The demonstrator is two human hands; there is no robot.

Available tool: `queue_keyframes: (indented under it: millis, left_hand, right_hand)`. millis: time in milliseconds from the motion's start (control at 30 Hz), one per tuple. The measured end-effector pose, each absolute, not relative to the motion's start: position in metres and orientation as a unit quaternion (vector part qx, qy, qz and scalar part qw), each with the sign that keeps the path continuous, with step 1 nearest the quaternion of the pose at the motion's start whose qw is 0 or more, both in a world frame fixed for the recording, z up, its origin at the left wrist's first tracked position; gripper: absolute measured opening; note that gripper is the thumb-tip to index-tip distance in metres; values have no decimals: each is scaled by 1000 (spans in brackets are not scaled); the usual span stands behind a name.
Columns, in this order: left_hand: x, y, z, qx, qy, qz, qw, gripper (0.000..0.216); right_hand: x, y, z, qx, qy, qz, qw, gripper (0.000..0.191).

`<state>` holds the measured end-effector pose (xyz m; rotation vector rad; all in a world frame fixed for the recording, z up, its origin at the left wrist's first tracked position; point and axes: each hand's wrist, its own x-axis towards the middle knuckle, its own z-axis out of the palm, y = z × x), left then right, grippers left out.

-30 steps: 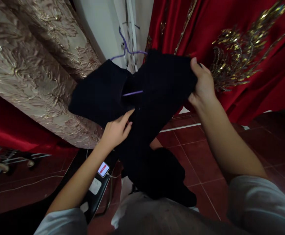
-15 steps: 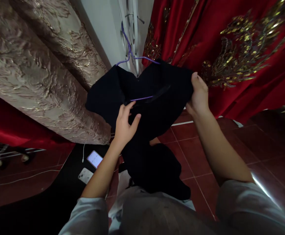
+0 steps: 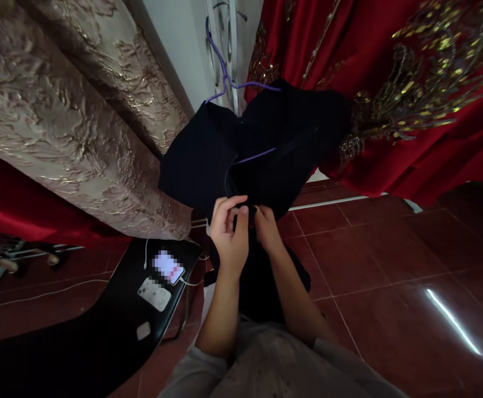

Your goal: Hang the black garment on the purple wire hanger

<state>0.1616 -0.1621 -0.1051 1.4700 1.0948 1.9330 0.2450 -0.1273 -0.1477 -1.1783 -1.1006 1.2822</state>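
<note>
The fingers (image 3: pixel 233 202) of the left hand (image 3: pixel 228 235) are loosely curled, the index stretched toward the right and parted from the raised thumb by a narrow gap; whether cloth is gripped there cannot be told. Just beside them, the fingers of the right hand (image 3: pixel 266 225) are bent inward, their tips partly hidden, so a firm hold cannot be confirmed.

Both hands are set against the front of a dark top (image 3: pixel 278 174), just below its neck opening. It is spread above and to both sides of the fingers, with dark cloth also seen between the forearms. The top is carried on a purple hanger (image 3: pixel 226 76), whose lower bar is seen through the opening.

To the left, embossed beige fabric (image 3: pixel 62 110) is seen; to the right, red satin (image 3: pixel 361 44) is trimmed with gold sequins (image 3: pixel 427 72). A lit phone (image 3: pixel 170 266) is plugged into a cable, above red floor tiles (image 3: pixel 374 254).
</note>
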Motion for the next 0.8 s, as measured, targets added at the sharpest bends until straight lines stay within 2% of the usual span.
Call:
queue_keyframes:
  millis: [133,200,333,400,567,667,800]
  left_hand:
    - [146,-160,-131,506,420,717,231,31]
    - [135,-157,-146,508,424,696,279,37]
    - [122,-153,-163,601,433,558,375,28]
    - [125,-153,-165,624,448,540,345,23]
    - [137,-156,-163,616,465,584,249,12]
    - [138,-155,-165,617,460,592,239,16]
    - [140,-156,-173,592,462,615,240,8]
  right_hand:
    - [248,-136,-155,-506,-397,561,520,39]
    - [250,-143,-156,-500,-401,558,528,41]
    - [251,-151,-152,-482,-441,541,529,53]
    - [251,-151,-150,-467,-456,549,522,53]
    - [253,-154,-146,-435,-471,569,515,47]
    - [254,-157,-144,-411,-464,591,516,37]
    - [252,-156,-142,-428,-421,612,514,29]
